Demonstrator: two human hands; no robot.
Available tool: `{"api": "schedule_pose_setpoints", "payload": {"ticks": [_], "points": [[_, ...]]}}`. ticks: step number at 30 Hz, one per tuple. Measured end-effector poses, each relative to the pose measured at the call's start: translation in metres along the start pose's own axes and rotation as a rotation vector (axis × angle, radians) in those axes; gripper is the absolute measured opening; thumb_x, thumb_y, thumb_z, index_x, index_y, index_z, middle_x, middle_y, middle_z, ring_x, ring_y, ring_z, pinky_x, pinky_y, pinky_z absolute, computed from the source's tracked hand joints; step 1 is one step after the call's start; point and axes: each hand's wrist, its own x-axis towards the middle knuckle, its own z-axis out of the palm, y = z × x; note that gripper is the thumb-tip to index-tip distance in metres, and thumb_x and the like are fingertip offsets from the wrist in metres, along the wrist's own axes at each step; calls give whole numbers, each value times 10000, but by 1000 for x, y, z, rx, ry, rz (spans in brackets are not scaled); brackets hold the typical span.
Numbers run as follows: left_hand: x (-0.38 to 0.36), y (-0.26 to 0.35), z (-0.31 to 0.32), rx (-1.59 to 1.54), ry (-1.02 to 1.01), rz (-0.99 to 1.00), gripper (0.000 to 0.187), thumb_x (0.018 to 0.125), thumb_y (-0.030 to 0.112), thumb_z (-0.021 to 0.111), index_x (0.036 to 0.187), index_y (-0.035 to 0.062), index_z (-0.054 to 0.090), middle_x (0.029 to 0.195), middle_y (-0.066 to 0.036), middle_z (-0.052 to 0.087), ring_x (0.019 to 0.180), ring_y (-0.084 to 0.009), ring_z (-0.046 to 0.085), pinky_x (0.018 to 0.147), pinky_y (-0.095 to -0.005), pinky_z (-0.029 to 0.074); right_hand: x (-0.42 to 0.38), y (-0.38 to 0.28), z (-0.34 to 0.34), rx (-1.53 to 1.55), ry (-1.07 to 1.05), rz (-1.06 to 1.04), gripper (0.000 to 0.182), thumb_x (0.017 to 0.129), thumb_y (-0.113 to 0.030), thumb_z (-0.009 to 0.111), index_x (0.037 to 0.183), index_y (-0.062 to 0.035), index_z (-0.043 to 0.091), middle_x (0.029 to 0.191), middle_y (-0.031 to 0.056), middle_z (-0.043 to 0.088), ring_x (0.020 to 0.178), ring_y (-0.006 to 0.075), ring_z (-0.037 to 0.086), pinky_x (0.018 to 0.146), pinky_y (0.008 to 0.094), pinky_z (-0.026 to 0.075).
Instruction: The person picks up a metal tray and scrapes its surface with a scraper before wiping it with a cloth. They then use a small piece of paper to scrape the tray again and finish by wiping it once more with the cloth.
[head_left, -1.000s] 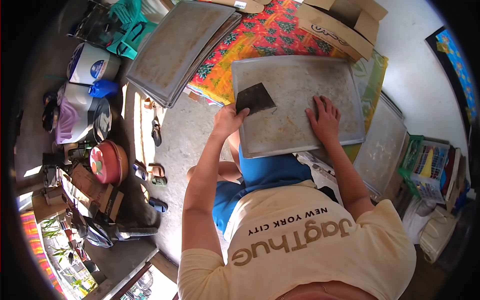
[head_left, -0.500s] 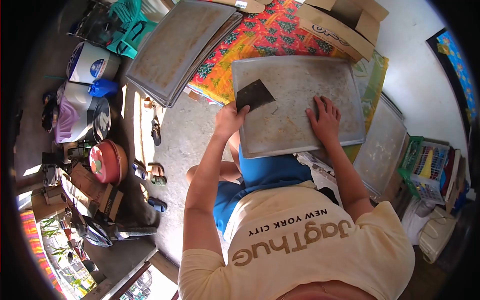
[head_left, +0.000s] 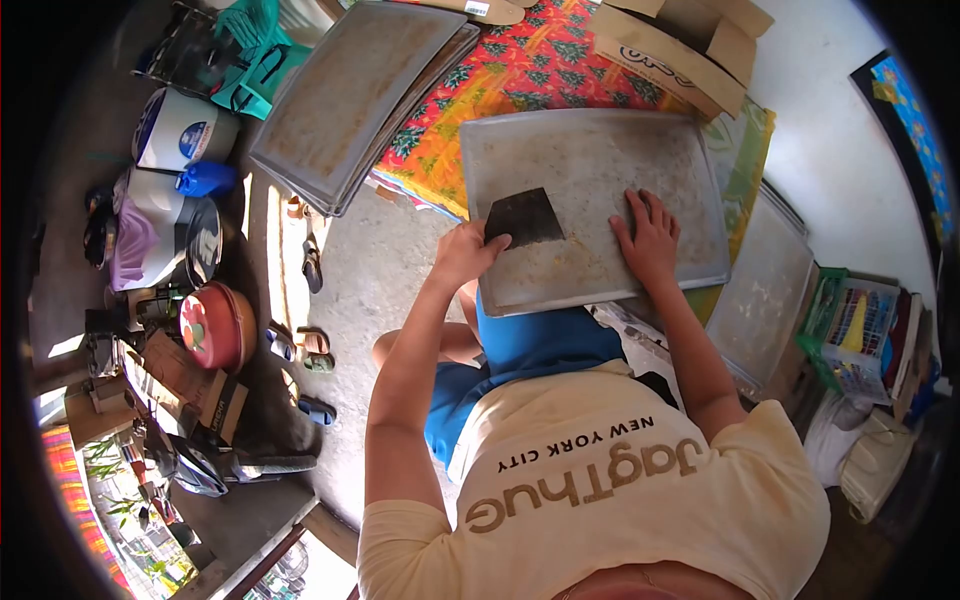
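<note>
A worn metal tray rests partly on my lap and partly on the cloth-covered table. My left hand grips a dark flat scraper-like piece at its corner, thumb on top, and the piece lies over the tray's left half. Its right edge meets the tray surface near some yellowish residue. On the tray's right half, my right hand lies flat with its fingers spread, holding nothing.
Stacked trays stand at the upper left of the patterned tablecloth. A cardboard box is behind my tray. More trays lean at the right, beside a green and white basket. Sandals lie on the floor.
The dark piece has moved right and toward me across the tray and has turned, along with my left hand. My right hand remains in place on the tray.
</note>
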Motion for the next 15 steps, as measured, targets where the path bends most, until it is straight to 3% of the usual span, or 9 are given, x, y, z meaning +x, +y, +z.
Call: {"api": "schedule_pose_setpoints", "payload": {"ticks": [3, 6, 9, 12, 15], "points": [[-6, 6, 1, 0, 81, -26, 333, 865, 395, 683, 918, 66, 686, 831, -183, 701, 862, -381, 676, 755, -462, 529, 0, 1, 0, -11, -3, 1, 534, 915, -468, 601, 1361, -178, 546, 1393, 88, 504, 1310, 281, 440, 1099, 467, 282], [-13, 13, -7, 29, -5, 3, 335, 866, 389, 682, 913, 58, 681, 835, -191, 698, 851, -385, 675, 738, -464, 531, 0, 0, 0, -5, -12, 7, 538, 914, -470, 601, 1364, -181, 545, 1395, 88, 502, 1314, 279, 436, 1101, 469, 280], [-13, 12, 1, 74, 139, 2, 327, 864, 381, 682, 912, 57, 678, 847, -191, 698, 849, -387, 674, 732, -470, 532, 0, 1, 0, -7, -21, 9, 537, 915, -471, 600, 1364, -181, 545, 1396, 89, 501, 1314, 280, 435, 1102, 471, 278], [-13, 7, -2, 55, 20, -11, 325, 864, 378, 684, 913, 57, 673, 846, -196, 695, 845, -394, 672, 713, -480, 532, 1, 1, 1, -3, -18, 11, 535, 916, -471, 598, 1361, -179, 547, 1395, 90, 502, 1314, 280, 436, 1102, 471, 276], [-16, 8, 7, 28, 118, 45, 330, 860, 383, 690, 904, 56, 671, 840, -196, 693, 840, -398, 672, 711, -485, 532, 0, 2, 1, -8, -15, 6, 533, 917, -472, 597, 1358, -177, 549, 1393, 92, 503, 1313, 281, 437, 1101, 473, 276]]}}
